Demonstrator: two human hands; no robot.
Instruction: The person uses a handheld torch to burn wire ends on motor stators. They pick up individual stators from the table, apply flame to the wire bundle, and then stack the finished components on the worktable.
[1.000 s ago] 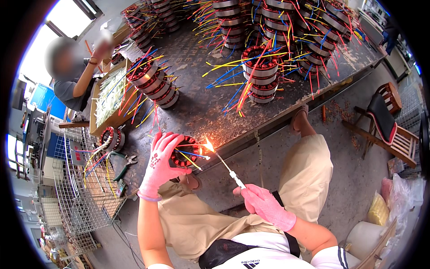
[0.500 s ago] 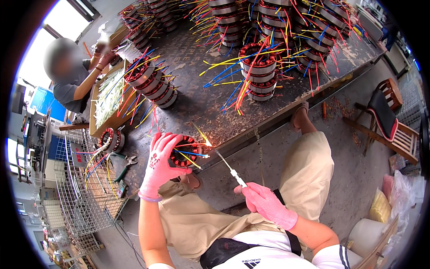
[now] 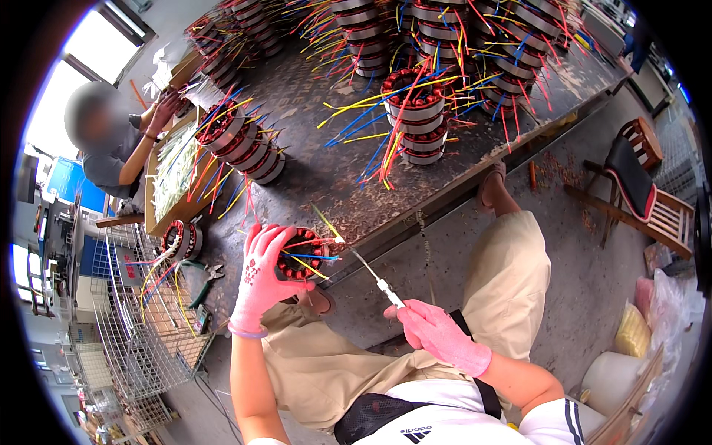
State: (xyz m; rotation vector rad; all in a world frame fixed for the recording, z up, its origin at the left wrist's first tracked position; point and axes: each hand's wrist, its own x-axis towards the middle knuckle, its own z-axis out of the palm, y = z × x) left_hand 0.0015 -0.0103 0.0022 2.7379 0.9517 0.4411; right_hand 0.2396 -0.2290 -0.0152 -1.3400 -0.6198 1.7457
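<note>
At the near edge of the table my left hand (image 3: 261,276), in a pink glove, is closed around a motor stator (image 3: 305,254) with red windings. Its red, blue and yellow leads stick out to the right. My right hand (image 3: 443,335), also gloved in pink, grips a slim white-handled tool (image 3: 387,292) with a long thin metal tip. The tip reaches the ends of the leads, where a small bright glow (image 3: 339,239) shows. Whether the tool is a torch or a soldering iron I cannot tell.
Stacked stators (image 3: 415,115) with loose leads crowd the table (image 3: 315,174). Left are another stator (image 3: 182,239), pliers (image 3: 208,283), a wire rack (image 3: 141,326) and a cardboard box (image 3: 152,215) of pale sleeves. A co-worker (image 3: 122,141) sits beyond; a chair (image 3: 630,178) stands right.
The flame along the lead ends has shrunk to a small glow by the tool's tip. The view has shifted slightly. Both my hands keep their grip; the co-worker's hands have moved.
</note>
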